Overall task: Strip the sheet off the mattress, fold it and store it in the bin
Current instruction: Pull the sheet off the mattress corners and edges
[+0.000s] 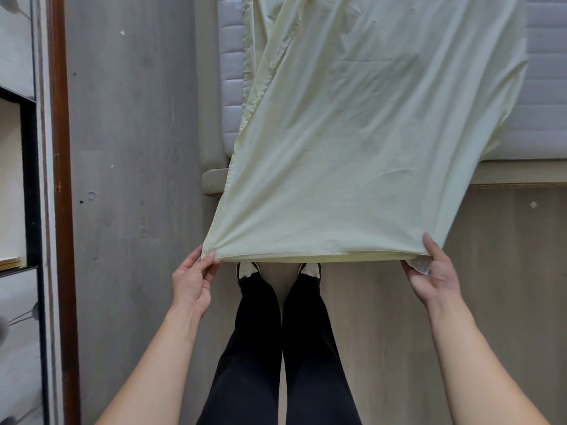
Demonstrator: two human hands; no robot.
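A pale yellow sheet [352,133] stretches from the grey quilted mattress [546,96] down toward me, doubled over along its near edge. My left hand [193,283] pinches the near left corner between thumb and fingers. My right hand [432,271] grips the near right corner, where a small printed label shows. The sheet hangs taut between both hands above my feet and covers most of the mattress in view. No bin is visible.
The bed base [521,176] runs across the upper right, its corner at the sheet's left edge. A cabinet with a dark frame [30,179] and a brown trim strip [63,179] stand at the left. Grey and wood-tone floor [132,179] lies around my legs.
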